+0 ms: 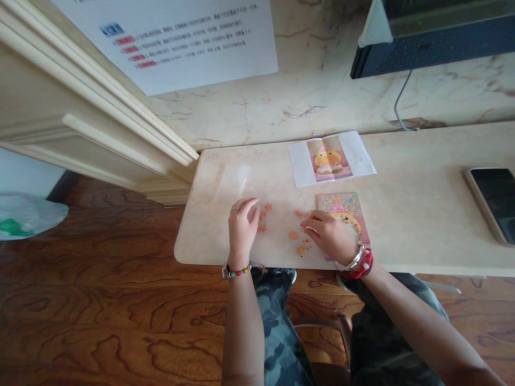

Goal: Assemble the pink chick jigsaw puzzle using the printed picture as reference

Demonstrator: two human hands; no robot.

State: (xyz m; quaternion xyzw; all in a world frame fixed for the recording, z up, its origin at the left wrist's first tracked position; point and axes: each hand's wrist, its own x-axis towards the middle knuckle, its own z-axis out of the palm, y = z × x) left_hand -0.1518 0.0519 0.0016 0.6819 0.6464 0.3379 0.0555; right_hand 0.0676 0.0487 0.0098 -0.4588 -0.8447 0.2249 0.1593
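A partly joined jigsaw puzzle [337, 201] lies near the table's front edge, showing a yellow figure on a pinkish ground. My right hand [333, 236] covers its lower left part, with thumb and fingers drawn together at its left side. Whatever sits between those fingertips is too small to make out. Loose orange puzzle pieces [293, 235] are scattered just left of that hand. Farther left, my left hand [242, 225] hovers with its thumb apart from its curved fingers, and nothing shows in it. More loose pieces [268, 207] lie beside its fingertips.
Behind the puzzle rests a creased sheet [300, 163] printed with the yellow figure. A phone [493, 201] lies at the table's right. Above hangs a dark device [434, 51] with a cable [398, 104]. A paper notice [209, 64] is on the wall.
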